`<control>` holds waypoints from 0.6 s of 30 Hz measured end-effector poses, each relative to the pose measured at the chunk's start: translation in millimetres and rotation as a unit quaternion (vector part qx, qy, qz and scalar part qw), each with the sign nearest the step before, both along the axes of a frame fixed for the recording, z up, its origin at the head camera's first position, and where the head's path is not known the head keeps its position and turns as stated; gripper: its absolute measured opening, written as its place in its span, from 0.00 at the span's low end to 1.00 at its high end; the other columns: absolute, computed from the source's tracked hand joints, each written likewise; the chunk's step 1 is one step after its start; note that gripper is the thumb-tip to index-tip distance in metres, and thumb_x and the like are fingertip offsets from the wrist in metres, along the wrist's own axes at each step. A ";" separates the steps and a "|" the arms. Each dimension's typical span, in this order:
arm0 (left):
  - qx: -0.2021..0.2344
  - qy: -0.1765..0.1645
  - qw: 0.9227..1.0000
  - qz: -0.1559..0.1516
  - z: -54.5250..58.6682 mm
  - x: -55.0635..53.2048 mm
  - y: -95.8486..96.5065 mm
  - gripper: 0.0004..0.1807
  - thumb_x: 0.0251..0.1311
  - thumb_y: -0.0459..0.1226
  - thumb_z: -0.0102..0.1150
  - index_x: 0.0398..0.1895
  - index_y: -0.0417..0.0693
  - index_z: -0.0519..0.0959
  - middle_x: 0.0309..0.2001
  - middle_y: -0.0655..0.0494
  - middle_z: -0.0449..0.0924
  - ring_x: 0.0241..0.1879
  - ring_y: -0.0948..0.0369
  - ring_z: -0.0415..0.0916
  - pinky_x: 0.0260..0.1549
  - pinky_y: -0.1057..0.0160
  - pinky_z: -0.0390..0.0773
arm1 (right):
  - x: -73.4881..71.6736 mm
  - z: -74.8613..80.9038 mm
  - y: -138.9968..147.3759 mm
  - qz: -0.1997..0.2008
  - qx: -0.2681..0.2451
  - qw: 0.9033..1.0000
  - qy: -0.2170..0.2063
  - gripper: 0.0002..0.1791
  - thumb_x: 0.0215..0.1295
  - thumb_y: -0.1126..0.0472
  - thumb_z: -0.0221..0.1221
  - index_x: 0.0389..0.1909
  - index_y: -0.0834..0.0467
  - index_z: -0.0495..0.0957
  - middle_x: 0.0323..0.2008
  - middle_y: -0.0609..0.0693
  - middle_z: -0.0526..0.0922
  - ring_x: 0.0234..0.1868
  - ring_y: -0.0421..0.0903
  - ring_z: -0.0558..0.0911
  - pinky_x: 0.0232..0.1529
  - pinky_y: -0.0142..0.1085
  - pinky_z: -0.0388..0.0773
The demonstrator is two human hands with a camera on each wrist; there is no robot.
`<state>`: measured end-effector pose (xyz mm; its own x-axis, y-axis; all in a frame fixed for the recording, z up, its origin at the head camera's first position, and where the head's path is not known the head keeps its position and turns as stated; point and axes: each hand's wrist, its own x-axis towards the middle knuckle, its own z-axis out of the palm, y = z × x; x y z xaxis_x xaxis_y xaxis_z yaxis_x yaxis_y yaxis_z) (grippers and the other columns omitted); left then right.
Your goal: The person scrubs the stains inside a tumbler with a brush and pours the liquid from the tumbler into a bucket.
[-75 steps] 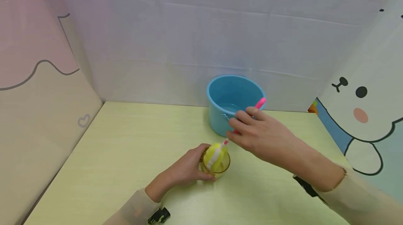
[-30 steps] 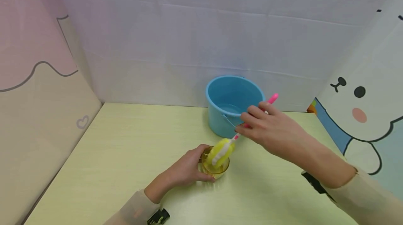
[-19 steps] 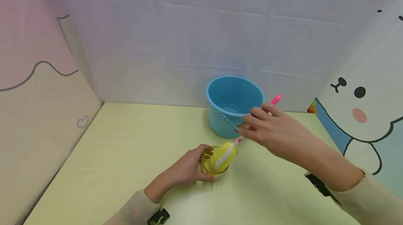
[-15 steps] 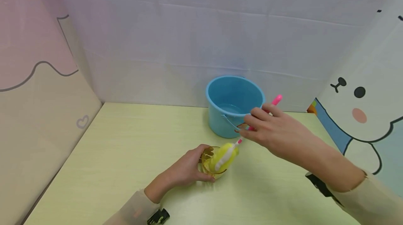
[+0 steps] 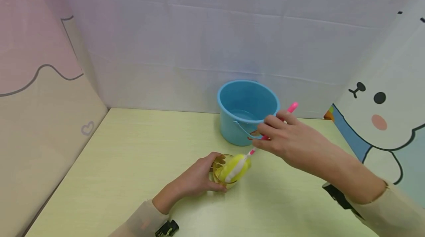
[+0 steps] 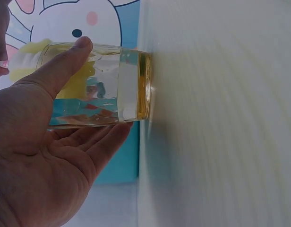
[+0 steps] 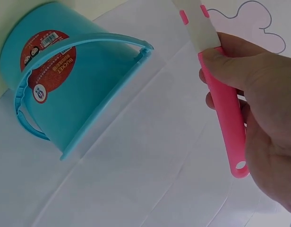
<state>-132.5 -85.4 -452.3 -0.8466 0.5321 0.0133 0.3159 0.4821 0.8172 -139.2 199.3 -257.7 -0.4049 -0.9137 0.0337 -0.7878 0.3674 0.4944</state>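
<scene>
My left hand (image 5: pixel 199 178) grips a clear amber-tinted glass (image 6: pixel 103 85) round its side, fingers behind and thumb in front. The glass stands upright on the table, its base touching the top in the left wrist view. In my right hand (image 5: pixel 292 141) is a sponge cup brush, pinched by its pink handle (image 7: pixel 226 109) between thumb and fingers. The yellow-and-white sponge head (image 5: pixel 236 168) sits tilted in the mouth of the glass, its upper part leaning out over the right rim. Palm and fingertips of the right hand are partly hidden in the head view.
A blue bucket (image 5: pixel 229 126) with a little clear liquid in the bottom stands behind the glass, near the back wall (image 5: pixel 159 45). Its handle hangs down the front, close to my right hand. Printed sheets flank the pale table (image 5: pixel 132 148) on both sides.
Over these frames my right hand has moved right, drawing the brush from nearly upright in the glass to a lean over the right rim. Lately it sinks slightly. My left hand stays put.
</scene>
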 end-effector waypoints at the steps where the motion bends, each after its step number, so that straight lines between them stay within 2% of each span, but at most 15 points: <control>1: 0.000 -0.001 1.000 0.000 0.1 0.0 0.1 0.51 0.47 0.46 0.88 0.72 0.47 0.68 0.60 0.59 0.79 0.60 0.60 0.77 0.65 0.55 0.76 | -0.2 -0.5 -0.4 0.001 -0.001 1.000 -0.001 0.28 0.54 0.61 0.81 0.58 0.47 0.85 0.48 0.50 0.80 0.51 0.53 0.73 0.50 0.46 0.72; 8: 0.005 -0.009 1.000 -0.001 0.9 0.1 0.3 0.50 0.47 0.45 0.88 0.72 0.48 0.68 0.63 0.58 0.78 0.61 0.60 0.76 0.65 0.55 0.75 | -1.6 -4.3 -5.0 0.008 -0.008 1.000 -0.002 0.28 0.55 0.59 0.81 0.58 0.47 0.85 0.51 0.49 0.81 0.52 0.53 0.74 0.51 0.47 0.73; 18: 0.017 -0.009 1.000 -0.006 -0.1 -0.5 -1.2 0.49 0.48 0.45 0.88 0.71 0.47 0.69 0.60 0.60 0.79 0.58 0.62 0.76 0.64 0.57 0.75 | -6.1 -10.4 -8.3 0.023 -0.022 0.999 0.022 0.29 0.54 0.59 0.81 0.58 0.49 0.84 0.47 0.50 0.79 0.49 0.53 0.72 0.48 0.46 0.71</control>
<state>-132.9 -86.6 -452.3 -0.8403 0.5418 0.0172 0.3070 0.4495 0.8389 -145.2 190.9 -268.0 -0.3607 -0.9282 0.0912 -0.7819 0.3542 0.5131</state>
